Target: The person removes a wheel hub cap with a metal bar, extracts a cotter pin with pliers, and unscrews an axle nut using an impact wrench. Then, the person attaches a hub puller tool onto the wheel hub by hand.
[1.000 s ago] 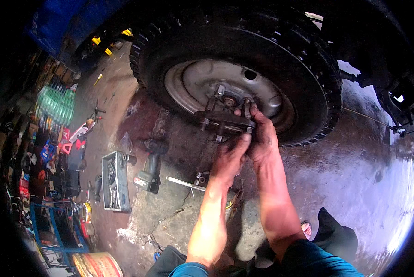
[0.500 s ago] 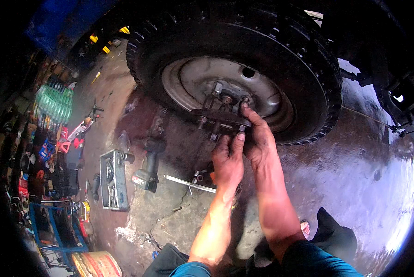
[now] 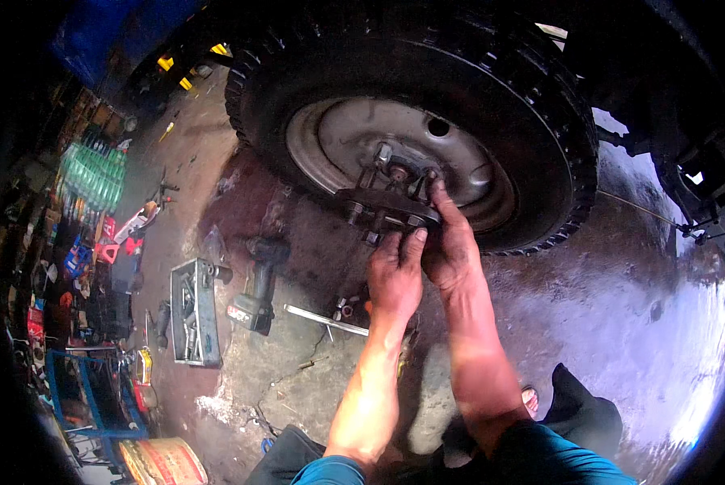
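A dark hub puller, a plate with several bolts through it, stands off the hub of a grey steel wheel rim inside a black tire. My left hand is closed from below at the puller's right end, its thumb next to a bolt head. My right hand wraps the same end from the right. Its extended finger or thumb touches the upper end of the right bolt near the hub. The fingers behind the plate are hidden.
On the concrete floor to the left are a metal tray of sockets, a cordless impact wrench and a long bright metal bar. Green bottles and a blue metal frame stand farther left.
Both hands stay on the puller, with only slight movement of the fingers. The view has shifted a little, so the floor items sit slightly farther left.
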Tool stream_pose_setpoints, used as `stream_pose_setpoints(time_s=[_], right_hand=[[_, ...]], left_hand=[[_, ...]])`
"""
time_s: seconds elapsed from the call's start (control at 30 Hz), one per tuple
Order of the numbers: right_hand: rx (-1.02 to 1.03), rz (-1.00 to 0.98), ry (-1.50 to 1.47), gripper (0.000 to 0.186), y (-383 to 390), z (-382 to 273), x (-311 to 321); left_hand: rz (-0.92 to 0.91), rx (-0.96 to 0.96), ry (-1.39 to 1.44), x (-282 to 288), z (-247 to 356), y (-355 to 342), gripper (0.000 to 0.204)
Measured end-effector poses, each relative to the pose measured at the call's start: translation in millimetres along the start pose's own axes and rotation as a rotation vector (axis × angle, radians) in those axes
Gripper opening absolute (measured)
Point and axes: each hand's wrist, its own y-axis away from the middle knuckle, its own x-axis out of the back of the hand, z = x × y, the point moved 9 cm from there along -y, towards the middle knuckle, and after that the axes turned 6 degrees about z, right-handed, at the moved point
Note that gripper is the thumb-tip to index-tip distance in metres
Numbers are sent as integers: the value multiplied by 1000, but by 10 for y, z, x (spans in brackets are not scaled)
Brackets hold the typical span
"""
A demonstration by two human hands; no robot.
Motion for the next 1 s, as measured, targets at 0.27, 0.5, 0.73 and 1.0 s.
stream_pose_setpoints(time_s=[0.27,0.5,0.73,1.0], right_hand=[[-137,-31,8,28,15,18,-26],[-150,1,205,40,43,33,49],[-12,68,16,36,-9,52,-52],[-59,-14,30,29,-86,50,-51]], left_hand=[[-10,154,109,36,-133,4,37],[-238,721,466,-165,-336,164,35],[-30,92,48,-25,-15,-87,32],[176,-300,-207,61,119,-22,39]])
